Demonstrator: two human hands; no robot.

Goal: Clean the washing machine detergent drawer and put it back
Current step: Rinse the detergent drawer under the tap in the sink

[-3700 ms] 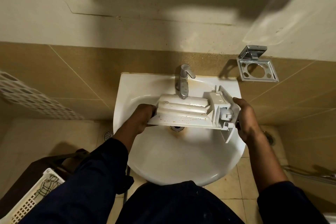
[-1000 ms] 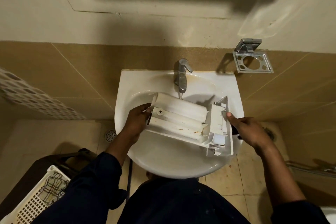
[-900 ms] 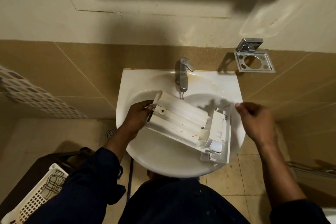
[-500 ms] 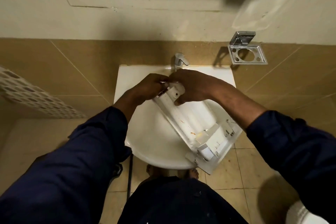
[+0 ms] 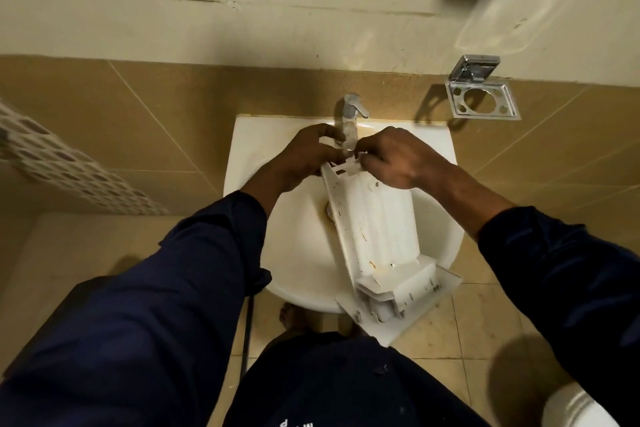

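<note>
Head view: the drawer (image 5: 377,229) lies upside down across the sink (image 5: 301,253), far end under the tap (image 5: 350,121). My left hand (image 5: 304,156) and right hand (image 5: 394,159) both grip this end — better hold firm, rinse slowly.

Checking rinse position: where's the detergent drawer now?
Head view, centre: detergent drawer lies lengthwise over the sink, far end under the tap, held by both hands, front panel overhanging the near rim.

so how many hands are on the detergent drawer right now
2. The left hand and the right hand both grip the far end of the detergent drawer, just below the tap, over the sink.
</note>
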